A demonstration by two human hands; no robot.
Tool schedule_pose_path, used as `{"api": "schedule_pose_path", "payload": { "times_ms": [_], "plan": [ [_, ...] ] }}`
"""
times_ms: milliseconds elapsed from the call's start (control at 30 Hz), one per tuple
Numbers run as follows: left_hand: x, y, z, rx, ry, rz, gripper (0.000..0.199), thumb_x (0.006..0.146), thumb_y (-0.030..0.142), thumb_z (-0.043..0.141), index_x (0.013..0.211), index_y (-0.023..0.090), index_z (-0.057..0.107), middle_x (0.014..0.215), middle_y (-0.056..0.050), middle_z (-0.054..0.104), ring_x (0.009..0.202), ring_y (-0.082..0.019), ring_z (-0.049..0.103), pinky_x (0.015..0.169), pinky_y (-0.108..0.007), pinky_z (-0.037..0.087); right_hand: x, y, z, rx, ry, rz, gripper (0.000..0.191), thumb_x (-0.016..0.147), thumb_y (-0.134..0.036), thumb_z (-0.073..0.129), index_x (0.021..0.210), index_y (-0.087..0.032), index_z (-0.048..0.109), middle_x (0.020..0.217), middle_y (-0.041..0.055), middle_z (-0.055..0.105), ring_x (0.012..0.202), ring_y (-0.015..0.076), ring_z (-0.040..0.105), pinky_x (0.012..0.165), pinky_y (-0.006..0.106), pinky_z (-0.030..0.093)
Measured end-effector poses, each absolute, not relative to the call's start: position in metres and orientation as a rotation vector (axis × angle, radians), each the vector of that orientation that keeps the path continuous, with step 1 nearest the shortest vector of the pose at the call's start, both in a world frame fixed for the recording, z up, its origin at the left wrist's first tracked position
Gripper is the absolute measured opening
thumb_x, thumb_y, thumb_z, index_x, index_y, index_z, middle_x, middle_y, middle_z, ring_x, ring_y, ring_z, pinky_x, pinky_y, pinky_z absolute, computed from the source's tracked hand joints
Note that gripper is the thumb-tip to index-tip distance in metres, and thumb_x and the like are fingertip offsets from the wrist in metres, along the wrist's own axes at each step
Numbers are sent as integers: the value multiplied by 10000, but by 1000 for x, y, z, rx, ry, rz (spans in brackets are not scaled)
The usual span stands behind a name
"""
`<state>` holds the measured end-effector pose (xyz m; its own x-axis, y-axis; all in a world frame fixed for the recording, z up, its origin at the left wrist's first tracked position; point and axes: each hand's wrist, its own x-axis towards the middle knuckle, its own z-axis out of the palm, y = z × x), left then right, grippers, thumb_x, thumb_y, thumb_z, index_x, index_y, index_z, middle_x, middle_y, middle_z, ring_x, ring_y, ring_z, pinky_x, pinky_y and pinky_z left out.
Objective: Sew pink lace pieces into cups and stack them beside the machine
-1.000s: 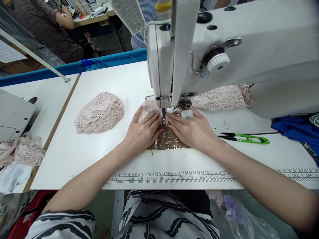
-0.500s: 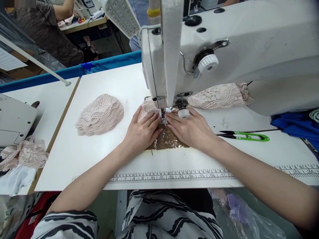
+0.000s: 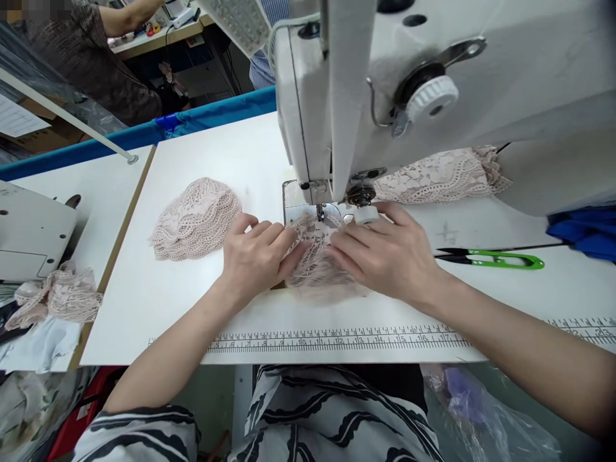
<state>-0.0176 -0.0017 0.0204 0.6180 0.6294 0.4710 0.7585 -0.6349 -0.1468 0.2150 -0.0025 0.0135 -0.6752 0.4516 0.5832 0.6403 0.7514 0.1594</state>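
Observation:
A pale pink lace piece, blurred at its front edge, lies below the needle and presser foot of a white sewing machine. My left hand has its fingers curled and pinched on the lace's left side. On the right side, my right hand grips the lace between thumb and fingers, beside the machine's white knob. A stack of lace pieces sits left of my left hand. More lace lies behind the needle area, under the machine arm.
Green-handled snips lie right of my right hand. Blue fabric is at the far right. A printed ruler runs along the front edge. Another machine and lace stand left. A person is beyond the blue cloth edge.
The lace has come toward me from under the presser foot and now covers most of the brown patch. Both hands have moved apart and their fingers have curled. The view has shifted slightly.

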Motion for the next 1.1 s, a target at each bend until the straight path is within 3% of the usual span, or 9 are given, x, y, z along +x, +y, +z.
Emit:
{"api": "schedule_pose_path", "payload": {
  "times_ms": [100, 167, 267, 400, 567, 733, 900, 1100],
  "plan": [
    [-16, 3, 19, -2599, -957, -520, 205, 976, 221, 530, 1107, 197, 686, 1123, -57, 748, 1029, -221, 693, 908, -410, 488, 215, -6, 14, -739, -2470, -394, 199, 974, -157, 521, 1024, -182, 712, 1007, 43, 753, 945, 194, 639, 827, 337, 456],
    [-15, 7, 16, -2695, -912, -470, 299, 979, 143, 475, 1227, 179, 640, 1293, -70, 683, 1198, -224, 632, 1057, -442, 431, 214, -9, 12, -733, -2527, -279, 204, 971, -154, 512, 978, -157, 716, 979, 68, 744, 916, 197, 647, 751, 325, 480],
    [-15, 9, 11, -2792, -982, -493, 347, 989, 101, 420, 1259, 176, 625, 1228, -65, 715, 1117, -203, 664, 1063, -440, 437, 212, -13, 11, -872, -2543, -276, 209, 959, -144, 519, 870, -143, 708, 849, 76, 723, 809, 207, 647, 630, 326, 477],
    [-14, 9, 6, -2833, -1068, -602, 337, 984, 96, 420, 1232, 152, 642, 1149, -93, 728, 1055, -225, 659, 943, -418, 509, 209, -17, 13, -940, -2568, -210, 242, 994, -200, 493, 1090, -109, 696, 1119, 115, 726, 1006, 233, 659, 728, 326, 528],
    [-11, 7, 2, -2926, -1123, -647, 392, 977, 54, 395, 1277, 164, 622, 1151, -115, 692, 1144, -242, 600, 973, -436, 516, 214, -10, 10, -1120, -2539, -146, 296, 1018, -274, 464, 909, -143, 706, 1006, 114, 741, 913, 238, 667, 598, 325, 479],
    [-7, 3, -1, -2931, -1061, -602, 385, 980, 81, 451, 1311, 189, 616, 1210, -117, 670, 1205, -268, 564, 995, -459, 507, 220, 4, 4, -1206, -2532, -116, 237, 954, -178, 472, 963, -140, 706, 1086, 156, 730, 1090, 319, 627, 807, 421, 503],
    [-6, 0, 1, -2843, -956, -481, 398, 963, 82, 495, 1326, 191, 614, 1350, -82, 642, 1237, -277, 560, 976, -444, 508, 222, 13, 1, -1185, -2537, -88, 300, 913, -176, 487, 1120, -143, 701, 1170, 136, 721, 1212, 330, 570, 996, 504, 422],
    [-7, -2, 6, -2794, -972, -346, 418, 952, 105, 529, 1352, 199, 602, 1379, -102, 621, 1302, -286, 547, 1002, -459, 485, 220, 19, -2, -1225, -2497, -69, 314, 960, -225, 452, 1127, -209, 718, 1195, 106, 716, 1281, 339, 528, 1070, 562, 355]
  ]
}}
